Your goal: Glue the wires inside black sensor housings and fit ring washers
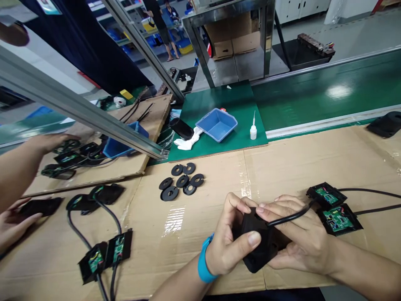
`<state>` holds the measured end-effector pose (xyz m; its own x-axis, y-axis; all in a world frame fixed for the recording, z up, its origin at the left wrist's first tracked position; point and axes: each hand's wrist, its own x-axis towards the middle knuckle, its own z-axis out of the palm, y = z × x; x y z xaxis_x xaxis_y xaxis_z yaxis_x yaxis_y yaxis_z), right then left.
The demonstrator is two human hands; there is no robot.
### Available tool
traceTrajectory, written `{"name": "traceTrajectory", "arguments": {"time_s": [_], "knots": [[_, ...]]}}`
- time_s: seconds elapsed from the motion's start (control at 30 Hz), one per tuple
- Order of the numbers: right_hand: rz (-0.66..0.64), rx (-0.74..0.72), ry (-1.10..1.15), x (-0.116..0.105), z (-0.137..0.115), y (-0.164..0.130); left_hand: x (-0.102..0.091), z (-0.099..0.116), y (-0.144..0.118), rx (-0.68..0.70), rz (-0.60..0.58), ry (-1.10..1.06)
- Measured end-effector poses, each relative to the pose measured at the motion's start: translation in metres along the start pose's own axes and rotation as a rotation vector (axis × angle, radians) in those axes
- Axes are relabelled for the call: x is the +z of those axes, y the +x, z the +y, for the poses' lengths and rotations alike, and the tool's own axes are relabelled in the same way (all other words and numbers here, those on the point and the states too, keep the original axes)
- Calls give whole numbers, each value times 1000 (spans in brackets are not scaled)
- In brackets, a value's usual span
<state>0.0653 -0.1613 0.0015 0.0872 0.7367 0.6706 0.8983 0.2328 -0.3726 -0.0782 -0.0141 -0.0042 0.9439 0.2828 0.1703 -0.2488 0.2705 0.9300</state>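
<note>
Both of my hands grip one black plastic housing (257,246) with a black cable (293,216) coming out of its top face. My left hand (230,240), with a blue band at the wrist, clasps the near left side, its thumb lying on the housing. On the other side, my right hand (300,236) wraps the housing, fingers bent over the top beside the cable; its palm side is hidden. Just right of my right hand lie two black covers with green circuit boards (338,217), cables running off to the right.
Several black slotted rings (182,181) lie on the cardboard. Cabled circuit-board units (118,247) lie on the left. A co-worker's hands (15,225) touch black parts at far left. A blue bin (216,125) and a white bottle (253,131) stand on the green mat. A metal post slants above.
</note>
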Motion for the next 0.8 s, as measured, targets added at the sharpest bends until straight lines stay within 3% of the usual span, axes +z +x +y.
{"name": "traceTrajectory", "arguments": {"time_s": [0.17,0.27,0.33,0.4,0.47,0.5,0.57,0.63,0.73,0.8], "knots": [[-208,214,-94,-4,10,0,-24,-27,13,250,160,332],[-402,367,-3,-15,15,3,-41,-38,25,236,139,641],[-566,478,111,-24,15,8,-48,-34,29,170,56,874],[-745,541,233,-31,13,11,-47,-22,28,221,70,1037],[-893,511,345,-35,9,13,-42,-5,22,329,73,1029],[-928,488,389,-35,8,13,-39,3,19,343,4,963],[-907,481,458,-33,6,13,-32,13,13,260,-232,792],[-796,531,521,-32,7,13,-26,12,9,117,-378,718],[-603,614,616,-33,10,15,-20,0,8,4,-300,707],[-511,675,668,-36,12,16,-19,-7,9,-27,-207,506]]}}
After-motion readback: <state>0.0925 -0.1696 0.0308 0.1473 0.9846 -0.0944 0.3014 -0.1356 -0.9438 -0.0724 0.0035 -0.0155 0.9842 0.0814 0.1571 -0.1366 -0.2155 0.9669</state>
